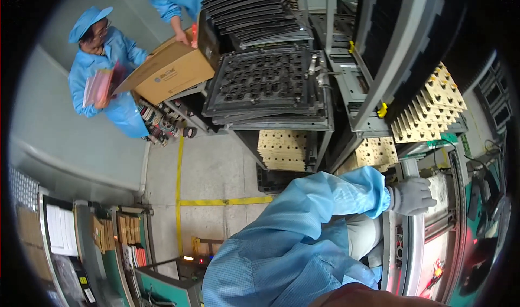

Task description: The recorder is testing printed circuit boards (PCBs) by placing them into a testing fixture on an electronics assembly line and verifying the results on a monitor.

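My left hand [411, 196], in a grey knit glove, reaches to the right from a light-blue sleeve [325, 204]. It lies on the metal rail [416, 247] of a machine frame, its fingers stretched across the top. Nothing shows in its grasp. Just beyond the fingertips is a pale, shiny panel [440, 196] between the rails. Farther down the same frame, a small red and orange part [436, 270] sits in a reddish glow. My right hand is not in view.
Black trays [260, 82] are piled on a metal cart ahead, above a perforated cream board [283, 149]. More cream boards [430, 109] stand at the right. Two people in blue are by a cardboard box [173, 74]. Shelves [103, 236] stand lower left; yellow tape [227, 202] marks the floor.
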